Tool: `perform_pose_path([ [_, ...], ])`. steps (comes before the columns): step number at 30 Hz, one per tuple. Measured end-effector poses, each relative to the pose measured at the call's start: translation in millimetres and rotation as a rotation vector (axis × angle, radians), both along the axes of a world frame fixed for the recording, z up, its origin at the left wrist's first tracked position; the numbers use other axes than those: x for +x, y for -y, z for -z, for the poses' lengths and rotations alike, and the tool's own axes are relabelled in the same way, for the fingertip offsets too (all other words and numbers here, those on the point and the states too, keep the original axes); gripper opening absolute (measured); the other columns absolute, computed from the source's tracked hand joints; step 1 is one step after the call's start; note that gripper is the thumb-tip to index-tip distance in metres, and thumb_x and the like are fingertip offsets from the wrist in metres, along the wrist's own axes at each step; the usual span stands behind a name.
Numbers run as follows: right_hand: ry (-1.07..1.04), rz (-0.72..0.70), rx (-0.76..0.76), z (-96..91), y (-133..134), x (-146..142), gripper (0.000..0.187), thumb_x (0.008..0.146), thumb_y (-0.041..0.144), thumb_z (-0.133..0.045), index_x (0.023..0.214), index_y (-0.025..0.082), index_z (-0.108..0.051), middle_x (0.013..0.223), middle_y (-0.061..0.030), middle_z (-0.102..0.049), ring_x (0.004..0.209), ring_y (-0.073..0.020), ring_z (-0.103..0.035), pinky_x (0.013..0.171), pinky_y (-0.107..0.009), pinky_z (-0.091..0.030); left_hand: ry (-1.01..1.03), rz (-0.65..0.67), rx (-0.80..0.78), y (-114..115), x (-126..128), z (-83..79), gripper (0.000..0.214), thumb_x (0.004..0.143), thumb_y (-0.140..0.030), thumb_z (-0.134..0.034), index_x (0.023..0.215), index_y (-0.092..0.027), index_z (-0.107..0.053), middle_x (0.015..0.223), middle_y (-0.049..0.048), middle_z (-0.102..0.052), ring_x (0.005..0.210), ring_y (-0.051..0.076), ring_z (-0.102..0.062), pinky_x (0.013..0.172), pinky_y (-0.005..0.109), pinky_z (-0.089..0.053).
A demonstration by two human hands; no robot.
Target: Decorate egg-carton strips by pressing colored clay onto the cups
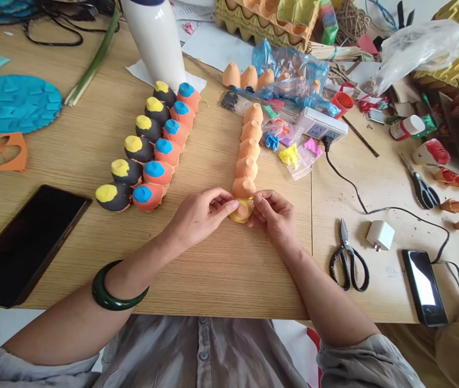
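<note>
A strip of orange egg-carton cups (248, 148) stretches away from me across the table. Yellow modelling clay (241, 215) rings its nearest cup. My left hand (203, 213) grips the left side of that cup, thumb on its rim and fingers curled. On the right side, my right hand (275, 215) is closed in a pinch at the clay's edge, a bit of yellow showing at the fingertips. Left of the strip stand two finished-looking carton rows, one black with yellow tops (138, 145) and one orange with blue tops (168, 151).
Scissors (347, 258), a white charger (380, 235) and a lit phone (424, 285) lie at right. A dark phone (23, 242) lies at left. Behind are a white bottle (157, 43), a power strip (321, 126), bagged yellow clay (289, 156) and egg trays (268, 24).
</note>
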State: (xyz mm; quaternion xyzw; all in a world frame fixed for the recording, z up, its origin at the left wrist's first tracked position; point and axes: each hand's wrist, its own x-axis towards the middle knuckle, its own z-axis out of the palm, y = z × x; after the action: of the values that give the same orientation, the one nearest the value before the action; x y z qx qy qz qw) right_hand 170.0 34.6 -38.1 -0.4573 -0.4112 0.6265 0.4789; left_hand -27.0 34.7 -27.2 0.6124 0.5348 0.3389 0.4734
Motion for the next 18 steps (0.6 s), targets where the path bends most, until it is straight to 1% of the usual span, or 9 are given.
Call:
perform_pose_path([
  [3,-0.063,0.021,-0.008,0.1,-2.4,0.6,0.036,0.081,0.053,-0.087,0.085,0.022,-0.070,0.058,0.0090,-0.045,0.048,-0.0079,-0.040,0.045,-0.022,-0.053,0.168,-0.041,-0.111,-2.0,0.9,-0.1,0.041,0.085,-0.055,-0.078,0.100,-0.018,-0.075,0.094,0.0087,-0.082,0.081,0.022,-0.075,0.069,0.031,-0.059],
  [5,-0.113,0.037,-0.020,-0.8,-3.6,0.5,0.035,0.079,0.052,-0.089,0.084,0.022,-0.071,0.057,0.0089,-0.043,0.049,-0.0080,-0.038,0.043,-0.021,-0.051,0.305,-0.081,-0.218,-2.3,1.7,-2.0,0.044,0.082,-0.049,-0.082,0.110,-0.016,-0.073,0.092,0.0082,-0.082,0.079,0.021,-0.076,0.070,0.032,-0.060],
  [8,-0.197,0.045,-0.033,-3.5,-3.9,-0.1,0.032,0.078,0.048,-0.090,0.083,0.022,-0.073,0.059,0.0084,-0.043,0.050,-0.0075,-0.036,0.042,-0.020,-0.050,0.515,-0.112,-0.387,-0.2,5.0,-6.2,0.052,0.081,-0.039,-0.084,0.125,-0.015,-0.068,0.097,0.0096,-0.082,0.089,0.023,-0.078,0.080,0.036,-0.063],
  [10,-0.232,0.025,-0.045,-6.1,-3.2,-0.6,0.030,0.078,0.046,-0.090,0.083,0.021,-0.073,0.060,0.0083,-0.043,0.050,-0.0071,-0.035,0.041,-0.019,-0.049,0.631,-0.078,-0.469,2.2,8.6,-7.2,0.059,0.080,-0.033,-0.084,0.132,-0.015,-0.066,0.104,0.0115,-0.082,0.100,0.025,-0.079,0.089,0.039,-0.064],
  [12,-0.233,0.019,-0.048,-8.8,-2.1,-0.7,0.028,0.079,0.045,-0.089,0.084,0.022,-0.073,0.060,0.0085,-0.042,0.049,-0.0072,-0.034,0.040,-0.019,-0.048,0.709,-0.040,-0.508,4.0,12.1,-6.3,0.064,0.078,-0.029,-0.085,0.137,-0.017,-0.064,0.108,0.0112,-0.082,0.105,0.026,-0.079,0.093,0.041,-0.064],
  [14,-0.203,0.051,-0.017,-11.0,0.0,-0.4,0.028,0.080,0.045,-0.088,0.085,0.022,-0.073,0.059,0.0087,-0.041,0.049,-0.0077,-0.035,0.039,-0.019,-0.048,0.755,-0.044,-0.508,4.2,13.9,-4.7,0.062,0.077,-0.026,-0.085,0.136,-0.019,-0.065,0.110,0.0097,-0.082,0.108,0.026,-0.078,0.094,0.040,-0.065],
  [16,-0.153,0.093,0.051,-12.1,3.7,0.4,0.026,0.083,0.045,-0.086,0.087,0.023,-0.073,0.058,0.0084,-0.043,0.049,-0.0081,-0.038,0.041,-0.020,-0.049,0.790,-0.060,-0.503,2.9,13.4,-4.4,0.059,0.079,-0.024,-0.083,0.135,-0.020,-0.066,0.114,0.0088,-0.081,0.110,0.025,-0.078,0.094,0.037,-0.065],
  [18,-0.079,0.105,0.141,-12.3,9.0,1.5,0.020,0.089,0.042,-0.083,0.090,0.024,-0.074,0.063,0.0066,-0.050,0.050,-0.0081,-0.044,0.044,-0.022,-0.050,0.831,-0.062,-0.517,1.1,11.4,-6.1,0.058,0.081,-0.023,-0.081,0.137,-0.022,-0.066,0.116,0.0080,-0.080,0.111,0.024,-0.077,0.094,0.036,-0.065],
])
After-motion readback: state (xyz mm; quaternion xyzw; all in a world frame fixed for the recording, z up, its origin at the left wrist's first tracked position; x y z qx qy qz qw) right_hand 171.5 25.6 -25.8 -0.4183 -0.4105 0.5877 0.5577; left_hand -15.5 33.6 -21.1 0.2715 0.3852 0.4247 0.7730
